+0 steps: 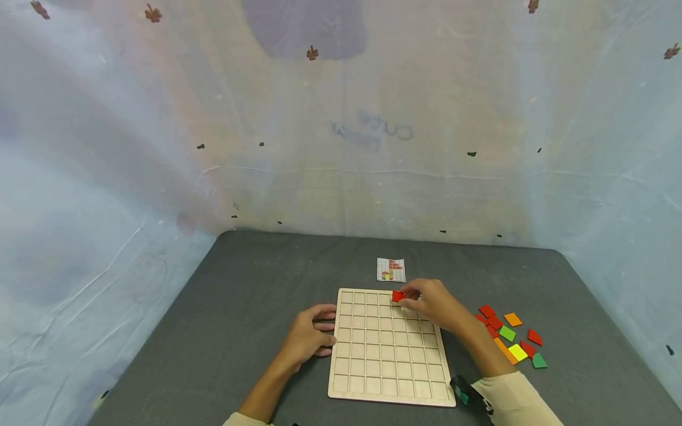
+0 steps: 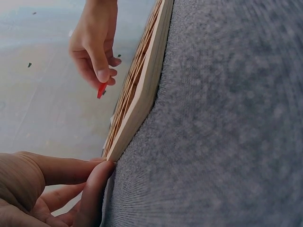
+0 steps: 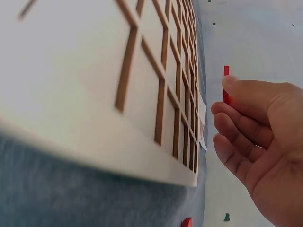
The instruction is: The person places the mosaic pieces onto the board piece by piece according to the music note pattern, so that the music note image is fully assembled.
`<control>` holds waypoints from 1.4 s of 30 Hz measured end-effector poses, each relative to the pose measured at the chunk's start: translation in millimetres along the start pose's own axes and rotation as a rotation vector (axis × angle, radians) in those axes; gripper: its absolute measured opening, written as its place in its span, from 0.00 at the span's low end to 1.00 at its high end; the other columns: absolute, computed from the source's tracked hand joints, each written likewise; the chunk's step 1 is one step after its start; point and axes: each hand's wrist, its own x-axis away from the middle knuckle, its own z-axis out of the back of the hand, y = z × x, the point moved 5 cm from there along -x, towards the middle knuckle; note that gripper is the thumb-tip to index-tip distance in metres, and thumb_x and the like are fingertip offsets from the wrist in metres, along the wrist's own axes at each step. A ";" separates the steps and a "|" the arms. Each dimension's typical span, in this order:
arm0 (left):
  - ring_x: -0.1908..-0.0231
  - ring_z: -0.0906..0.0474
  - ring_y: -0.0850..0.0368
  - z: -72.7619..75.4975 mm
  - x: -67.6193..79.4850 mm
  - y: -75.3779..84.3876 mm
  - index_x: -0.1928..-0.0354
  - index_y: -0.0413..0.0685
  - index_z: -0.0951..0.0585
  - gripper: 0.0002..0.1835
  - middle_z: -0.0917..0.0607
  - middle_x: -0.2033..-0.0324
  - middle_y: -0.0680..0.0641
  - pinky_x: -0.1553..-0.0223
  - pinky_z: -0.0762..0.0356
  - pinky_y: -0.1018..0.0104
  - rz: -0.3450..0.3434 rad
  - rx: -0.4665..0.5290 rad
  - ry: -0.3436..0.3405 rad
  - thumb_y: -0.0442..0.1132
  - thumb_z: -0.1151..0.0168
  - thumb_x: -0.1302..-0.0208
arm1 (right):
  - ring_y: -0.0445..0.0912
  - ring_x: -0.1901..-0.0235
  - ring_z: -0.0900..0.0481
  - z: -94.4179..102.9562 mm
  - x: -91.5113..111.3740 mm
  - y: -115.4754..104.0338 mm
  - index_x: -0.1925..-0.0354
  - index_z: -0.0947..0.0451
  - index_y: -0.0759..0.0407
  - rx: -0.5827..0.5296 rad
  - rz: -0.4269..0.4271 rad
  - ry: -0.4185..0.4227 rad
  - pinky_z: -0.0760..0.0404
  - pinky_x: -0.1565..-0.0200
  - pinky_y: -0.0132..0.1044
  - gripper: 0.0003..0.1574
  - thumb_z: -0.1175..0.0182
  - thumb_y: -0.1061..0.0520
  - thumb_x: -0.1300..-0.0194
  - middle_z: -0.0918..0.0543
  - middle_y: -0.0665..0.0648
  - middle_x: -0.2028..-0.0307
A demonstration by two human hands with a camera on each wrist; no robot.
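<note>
A wooden grid board point(image 1: 391, 399) lies flat on the grey table, divided into small square cells by raised lines. Between thumb and fingers, my right hand point(image 1: 433, 302) pinches a red square tile point(image 1: 398, 296) over the board's far edge. In the right wrist view, that red tile point(image 3: 226, 85) is seen edge-on, apart from the board. My left hand point(image 1: 309, 337) rests against the board's left side, its fingertips touching the edge. The left wrist view shows the left hand's thumb and a finger point(image 2: 71, 170) meeting at the board's rim point(image 2: 137, 111).
A small printed card point(image 1: 391, 270) with a coloured grid pattern lies beyond the board. To the right is a loose group of tiles: several red ones point(image 1: 487, 311), orange, a yellow one point(image 1: 518, 352) and green ones point(image 1: 508, 333). A pale sheet point(image 1: 341, 195) hangs around the table.
</note>
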 end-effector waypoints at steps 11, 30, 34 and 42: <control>0.48 0.15 0.46 0.5 0.2 -0.3 0.31 0.39 0.23 0.37 0.18 0.40 0.36 0.69 0.09 0.55 0.007 0.005 -0.002 0.20 0.28 0.45 | 0.43 0.61 0.16 -10.1 -10.5 -5.5 0.50 0.13 0.68 -0.016 0.024 -0.037 0.15 0.59 0.36 0.15 0.29 0.58 0.30 0.12 0.53 0.61; 0.46 0.16 0.46 0.0 1.3 -0.2 0.30 0.40 0.23 0.37 0.19 0.39 0.37 0.68 0.10 0.55 0.013 0.002 -0.008 0.20 0.29 0.44 | 0.41 0.63 0.18 -22.9 -19.8 -7.7 0.51 0.13 0.67 0.033 -0.016 -0.054 0.15 0.60 0.39 0.14 0.28 0.61 0.32 0.14 0.52 0.63; 0.46 0.16 0.45 -0.2 1.4 0.3 0.30 0.40 0.23 0.37 0.19 0.39 0.37 0.68 0.10 0.55 0.011 0.003 -0.007 0.21 0.29 0.44 | 0.42 0.63 0.18 -23.7 -20.2 -7.5 0.51 0.13 0.68 0.023 -0.008 -0.053 0.15 0.60 0.39 0.14 0.29 0.61 0.31 0.14 0.53 0.62; 0.47 0.15 0.46 -0.1 2.0 0.6 0.30 0.40 0.23 0.37 0.19 0.39 0.37 0.68 0.10 0.55 0.009 0.001 -0.003 0.21 0.28 0.44 | 0.41 0.64 0.19 -25.1 -21.9 -8.5 0.50 0.12 0.68 0.037 0.011 -0.043 0.17 0.61 0.37 0.15 0.28 0.61 0.33 0.14 0.52 0.63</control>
